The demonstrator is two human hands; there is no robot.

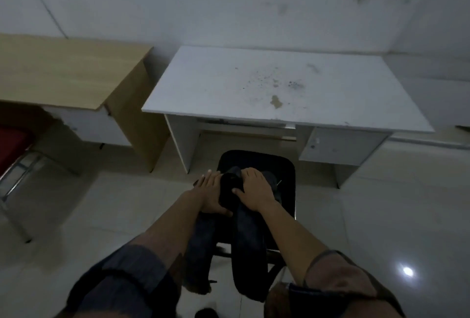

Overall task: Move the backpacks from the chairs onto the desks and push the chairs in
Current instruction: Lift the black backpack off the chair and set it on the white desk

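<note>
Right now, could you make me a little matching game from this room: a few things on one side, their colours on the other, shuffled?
Things:
1. desk in the middle
2. desk on the left
3. chair with the backpack
4. seat at the far left edge

Colours:
A. black
B. red
C. white
D. light wood

Pairs: 1-C, 2-D, 3-A, 4-B

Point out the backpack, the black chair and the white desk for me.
backpack (248,236): head view, on its right shoulder strap.
black chair (284,172): head view, on the seat's far right part.
white desk (203,83): head view, on bare tabletop.
</note>
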